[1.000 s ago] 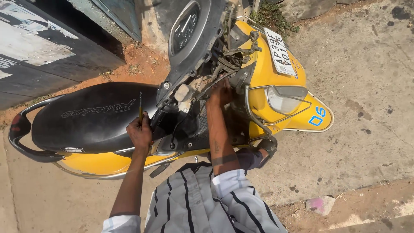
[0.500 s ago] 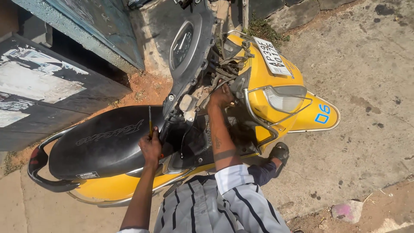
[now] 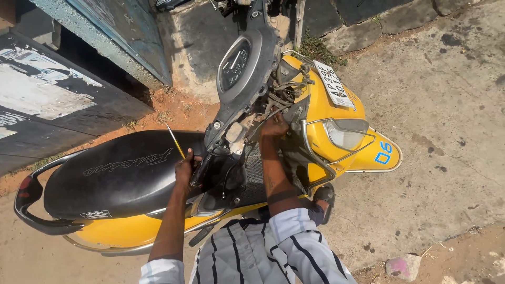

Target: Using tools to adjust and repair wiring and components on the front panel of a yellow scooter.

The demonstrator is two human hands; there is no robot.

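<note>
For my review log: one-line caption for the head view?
Left hand holds a screwdriver; right hand reaches into a yellow scooter.

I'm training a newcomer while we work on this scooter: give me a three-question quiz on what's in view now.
1. True or false: the left hand holds a thin yellow-handled tool over the black seat.
2. Where is the right hand? A) on the number plate B) in the exposed wiring behind the front panel C) on the rear grab rail
3. Fill in: the scooter's body panels are ___ in colour.

Key: 1 true; 2 B; 3 yellow.
</note>
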